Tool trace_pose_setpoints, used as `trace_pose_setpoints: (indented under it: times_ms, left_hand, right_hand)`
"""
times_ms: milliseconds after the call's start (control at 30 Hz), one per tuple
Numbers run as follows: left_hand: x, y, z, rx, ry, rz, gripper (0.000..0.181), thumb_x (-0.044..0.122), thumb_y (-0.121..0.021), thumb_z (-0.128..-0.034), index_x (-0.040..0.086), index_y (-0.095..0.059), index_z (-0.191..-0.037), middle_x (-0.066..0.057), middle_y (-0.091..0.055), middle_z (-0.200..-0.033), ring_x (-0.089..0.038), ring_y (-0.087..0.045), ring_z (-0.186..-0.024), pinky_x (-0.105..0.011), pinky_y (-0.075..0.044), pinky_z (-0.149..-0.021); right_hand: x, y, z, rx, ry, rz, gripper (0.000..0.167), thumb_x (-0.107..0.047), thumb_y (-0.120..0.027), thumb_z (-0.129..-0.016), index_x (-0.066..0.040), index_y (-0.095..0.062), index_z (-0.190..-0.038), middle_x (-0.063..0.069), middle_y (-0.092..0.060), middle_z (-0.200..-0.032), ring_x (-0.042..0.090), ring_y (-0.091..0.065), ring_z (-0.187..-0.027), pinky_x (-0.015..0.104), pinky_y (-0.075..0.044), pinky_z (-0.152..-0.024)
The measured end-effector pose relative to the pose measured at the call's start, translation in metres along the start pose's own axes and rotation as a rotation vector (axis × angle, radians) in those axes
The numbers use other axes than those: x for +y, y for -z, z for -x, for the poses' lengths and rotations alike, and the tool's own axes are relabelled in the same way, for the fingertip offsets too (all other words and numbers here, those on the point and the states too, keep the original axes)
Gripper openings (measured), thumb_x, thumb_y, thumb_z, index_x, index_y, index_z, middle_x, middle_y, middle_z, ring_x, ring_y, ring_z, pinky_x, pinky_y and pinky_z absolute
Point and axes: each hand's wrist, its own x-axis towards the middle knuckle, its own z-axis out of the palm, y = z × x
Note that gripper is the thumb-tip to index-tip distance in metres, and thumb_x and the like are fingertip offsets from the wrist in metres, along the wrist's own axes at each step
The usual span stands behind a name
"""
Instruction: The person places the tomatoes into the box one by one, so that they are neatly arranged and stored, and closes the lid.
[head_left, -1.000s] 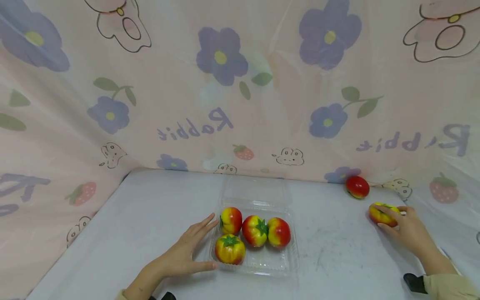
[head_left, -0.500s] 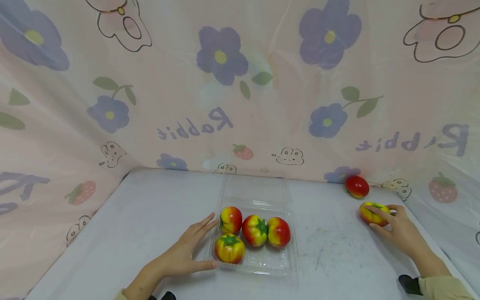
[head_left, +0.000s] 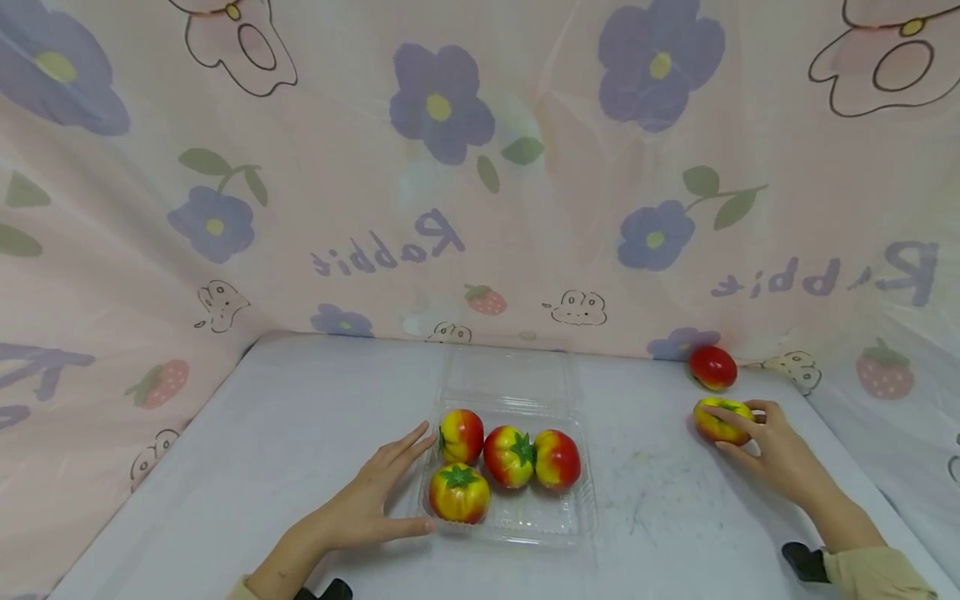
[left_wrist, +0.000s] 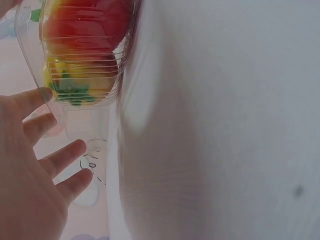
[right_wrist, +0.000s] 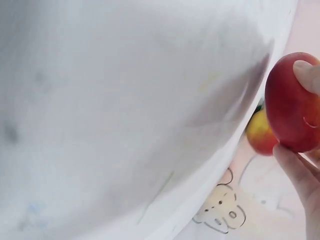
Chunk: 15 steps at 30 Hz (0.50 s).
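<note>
My right hand (head_left: 780, 454) grips a yellow and red toy tomato (head_left: 722, 420) at the table's right side, its green leaf partly hidden by my fingers. In the right wrist view, thumb and fingers pinch the tomato's red underside (right_wrist: 287, 107). My left hand (head_left: 360, 500) is spread beside a clear plastic clamshell box (head_left: 525, 527), fingertips at its left rim. Several similar tomatoes lie in the box, among them a leaf-up tomato (head_left: 459, 493) at front left and a red-sided tomato (head_left: 557, 459) at right. The left wrist view shows the box's ribbed wall (left_wrist: 90, 75) above my fingers.
Another red tomato (head_left: 712, 367) lies at the back right, near the printed curtain (head_left: 555, 200). The box's transparent lid (head_left: 510, 375) lies folded back toward that curtain. Under everything is a white table (head_left: 330, 400) with faint smudges right of the box.
My right hand has carried its tomato left, and slightly farther back in the view. The left hand stays beside the box, and the boxed tomatoes keep their places.
</note>
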Motion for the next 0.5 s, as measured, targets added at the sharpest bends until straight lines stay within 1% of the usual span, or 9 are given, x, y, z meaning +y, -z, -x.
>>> trace_pose_setpoints:
  times_ms: [267, 400, 500]
  left_hand:
    - [-0.001, 0.000, 0.000, 0.001, 0.006, -0.003, 0.093, 0.057, -0.070, -0.0771, 0.030, -0.024, -0.153, 0.004, -0.013, -0.162, -0.032, -0.026, -0.140, -0.071, -0.032, -0.099]
    - [-0.001, 0.000, 0.000, 0.004, 0.002, -0.005, 0.093, 0.057, -0.070, -0.0773, 0.028, -0.024, -0.153, 0.005, -0.012, -0.162, -0.033, -0.026, -0.140, -0.072, -0.031, -0.099]
    - [-0.001, 0.000, 0.000, -0.001, 0.010, -0.003, 0.094, 0.058, -0.070, -0.0767, 0.029, -0.024, -0.153, 0.007, -0.012, -0.162, -0.031, -0.025, -0.141, -0.071, -0.031, -0.100]
  right_hand:
    - [-0.015, 0.000, -0.002, 0.034, 0.079, -0.020, 0.048, -0.015, -0.076, -0.080, -0.011, -0.060, -0.125, 0.037, -0.036, -0.122, 0.054, -0.051, -0.097, 0.063, -0.051, -0.075]
    - [-0.021, 0.000, -0.001, 0.011, 0.072, -0.048, 0.050, -0.014, -0.076, -0.080, -0.012, -0.060, -0.127, 0.035, -0.035, -0.124, 0.054, -0.052, -0.096, 0.063, -0.051, -0.076]
    - [-0.025, 0.001, -0.001, 0.005, 0.075, -0.055, 0.051, -0.014, -0.076, -0.080, -0.013, -0.060, -0.128, 0.034, -0.035, -0.125, 0.055, -0.051, -0.099, 0.062, -0.051, -0.077]
